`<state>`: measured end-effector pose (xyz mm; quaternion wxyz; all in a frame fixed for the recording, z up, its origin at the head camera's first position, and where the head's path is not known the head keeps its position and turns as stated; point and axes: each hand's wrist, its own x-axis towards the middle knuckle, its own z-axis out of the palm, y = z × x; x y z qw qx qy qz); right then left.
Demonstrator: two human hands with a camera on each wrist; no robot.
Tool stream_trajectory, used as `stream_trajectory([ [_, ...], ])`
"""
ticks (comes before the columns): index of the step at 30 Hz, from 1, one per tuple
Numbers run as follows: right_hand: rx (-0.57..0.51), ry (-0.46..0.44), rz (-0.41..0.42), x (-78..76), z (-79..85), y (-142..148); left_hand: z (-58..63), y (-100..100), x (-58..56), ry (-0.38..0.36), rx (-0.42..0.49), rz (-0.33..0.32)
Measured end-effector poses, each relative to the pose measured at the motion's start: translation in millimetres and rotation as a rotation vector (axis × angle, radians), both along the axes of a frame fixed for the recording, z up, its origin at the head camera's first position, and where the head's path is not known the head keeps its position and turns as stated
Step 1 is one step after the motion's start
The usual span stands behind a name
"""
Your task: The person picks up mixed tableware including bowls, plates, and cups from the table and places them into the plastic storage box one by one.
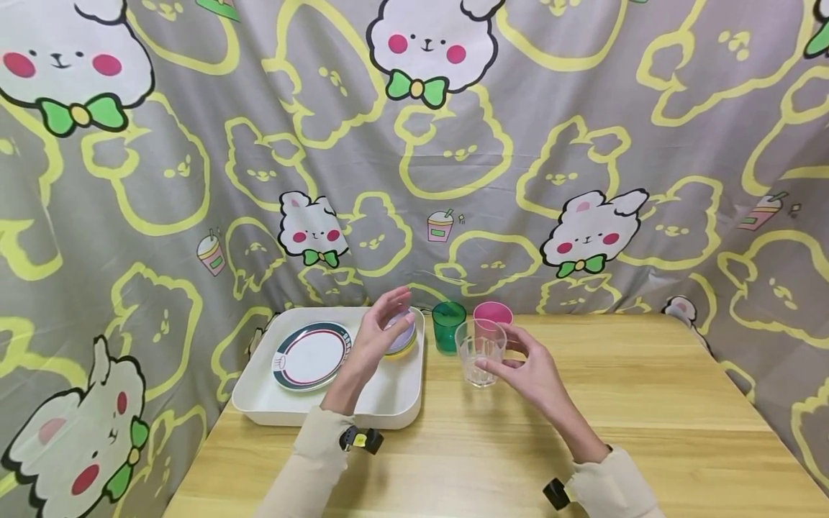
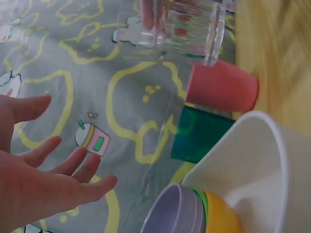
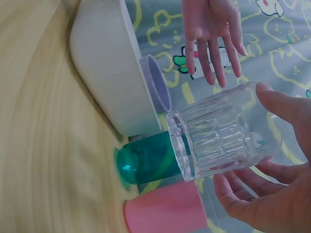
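My right hand [image 1: 532, 367] grips a clear ridged glass [image 1: 481, 356] by its side, thumb on one face and fingers round the other. In the right wrist view the glass [image 3: 221, 133] is held above the table. My left hand [image 1: 376, 338] hovers over the white tray's right part, fingers spread and holding nothing. Below it are nested bowls or cups, lilac [image 2: 170, 213] with green and yellow [image 2: 221, 213] beneath. A green cup [image 1: 448, 327] and a pink cup [image 1: 494, 314] stand just behind the glass.
The white tray [image 1: 259, 414] stands at the left of the wooden table [image 1: 615, 388]. Inside it lies a plate [image 1: 314, 356] with a dark green rim. A patterned grey curtain [image 1: 414, 180] hangs close along the table's back edge.
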<state>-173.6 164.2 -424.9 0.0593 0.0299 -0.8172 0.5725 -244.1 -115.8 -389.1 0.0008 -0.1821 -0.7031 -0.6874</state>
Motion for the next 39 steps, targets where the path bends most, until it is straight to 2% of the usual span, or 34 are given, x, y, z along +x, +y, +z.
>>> stream_trajectory([
  [7,-0.028,0.044,0.005,2.8,8.5,1,0.9,10,7.2,0.005,-0.015,-0.121],
  [14,-0.024,0.076,0.007,5.0,15.4,4,-0.8,27,11.3,0.035,0.057,-0.216],
  [20,-0.07,0.112,0.018,6.5,20.7,6,-4.8,43,14.9,0.058,0.097,-0.3],
  [25,-0.112,0.135,0.04,7.1,23.7,7,-6.4,53,18.3,0.071,0.127,-0.306],
  [39,-0.236,0.227,0.121,5.3,23.7,0,-9.8,59,29.1,0.015,0.163,-0.285],
])
